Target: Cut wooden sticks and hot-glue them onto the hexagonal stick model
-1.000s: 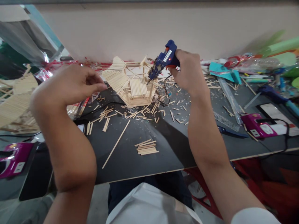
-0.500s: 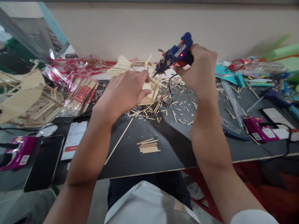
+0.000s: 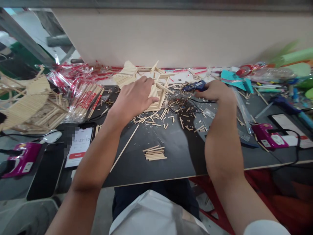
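Observation:
My left hand [image 3: 137,94] is closed over a small house-like model [image 3: 160,94] built of thin wooden sticks, its thumb and fingers against a slatted panel. The hand hides the model's left part. In my right hand [image 3: 214,90] is a blue hot glue gun [image 3: 194,86], held low over the far side of the table with its nozzle pointing left. A dark cord [image 3: 201,101] trails beside it. Cut stick scraps [image 3: 181,104] lie scattered between the two hands. Nearer to me are a neat row of short sticks [image 3: 155,153] and one long stick [image 3: 124,148].
At left stand another stick model [image 3: 34,98], plastic-wrapped stick bundles [image 3: 84,94], a lit phone [image 3: 79,147], a dark phone [image 3: 45,171] and a magenta power adapter [image 3: 24,160]. On the right are another magenta adapter [image 3: 267,135], a second glue gun [image 3: 287,104] and turquoise pieces [image 3: 236,80].
My right hand has lowered the glue gun from above the model to the tabletop, further right and away from the model. My left hand stays at the model.

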